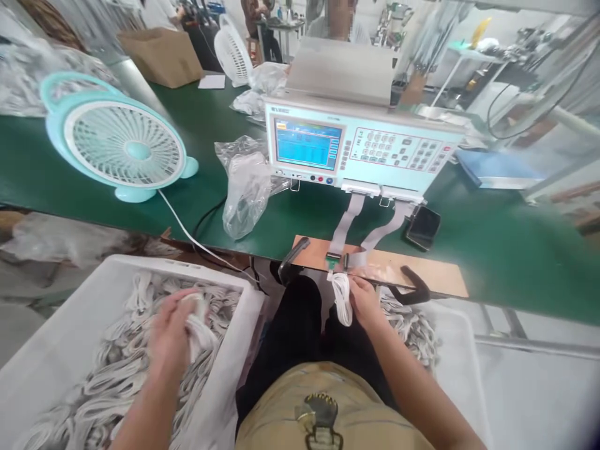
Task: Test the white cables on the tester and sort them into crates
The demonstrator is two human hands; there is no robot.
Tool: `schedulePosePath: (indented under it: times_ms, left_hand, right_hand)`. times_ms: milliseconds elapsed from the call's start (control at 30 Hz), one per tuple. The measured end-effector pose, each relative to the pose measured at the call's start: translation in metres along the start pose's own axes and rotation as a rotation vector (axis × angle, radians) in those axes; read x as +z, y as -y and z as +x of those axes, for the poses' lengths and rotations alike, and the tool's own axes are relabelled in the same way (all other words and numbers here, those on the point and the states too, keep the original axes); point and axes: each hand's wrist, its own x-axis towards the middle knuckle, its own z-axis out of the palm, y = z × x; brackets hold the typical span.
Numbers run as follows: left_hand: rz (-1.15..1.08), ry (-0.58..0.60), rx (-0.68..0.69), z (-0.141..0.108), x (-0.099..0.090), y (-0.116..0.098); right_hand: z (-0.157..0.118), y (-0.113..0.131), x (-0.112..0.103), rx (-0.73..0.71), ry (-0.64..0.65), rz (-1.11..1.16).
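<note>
2 grips, both closed, on my remote feed.
From my distant seat I see my left hand [169, 331] gripping a blurred white coil [201, 332] over the cable-filled bin [250, 306]; my right hand [366, 302] pinches another coil [342, 301], which hangs at the front edge of the wooden board [443, 276], just below 2 grey ribbon cables [345, 226] from the tester [351, 140].

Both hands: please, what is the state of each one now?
Left hand: closed, holding a white cable bundle, somewhat blurred.
Right hand: closed, holding a coiled white cable.
</note>
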Motion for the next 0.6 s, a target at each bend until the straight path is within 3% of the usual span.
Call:
schedulePosePath:
  times_ms: [67, 167, 233, 300, 367, 467, 533, 600]
  left_hand:
    - [0.038, 0.287, -0.083, -0.027, 0.053, -0.022]
    - [0.043, 0.599, -0.203, -0.053, 0.138, -0.028]
    - [-0.012, 0.692, -0.257, -0.060, 0.182, -0.021]
    - [-0.061, 0.706, -0.275, -0.063, 0.210, -0.013]
    - [-0.117, 0.675, -0.254, -0.068, 0.222, -0.007]
    - [-0.243, 0.627, -0.245, -0.081, 0.220, -0.002]
    - [-0.288, 0.668, -0.333, -0.091, 0.211, 0.001]
    - [-0.313, 0.741, -0.482, -0.098, 0.199, 0.004]
  right_hand:
    - [-0.001, 0.000, 0.000, -0.007, 0.009, 0.010]
    - [-0.001, 0.001, 0.000, -0.035, 0.013, 0.024]
    - [-0.001, 0.001, 0.002, -0.051, 0.006, 0.030]
    - [-0.002, 0.001, 0.006, -0.053, -0.003, 0.025]
    - [-0.005, 0.000, 0.010, -0.061, -0.011, 0.005]
    - [-0.014, 0.002, 0.009, -0.103, 0.003, -0.065]
    - [-0.025, 0.008, -0.008, -0.125, 0.045, -0.182]
    - [-0.038, 0.019, -0.041, -0.147, 0.094, -0.416]
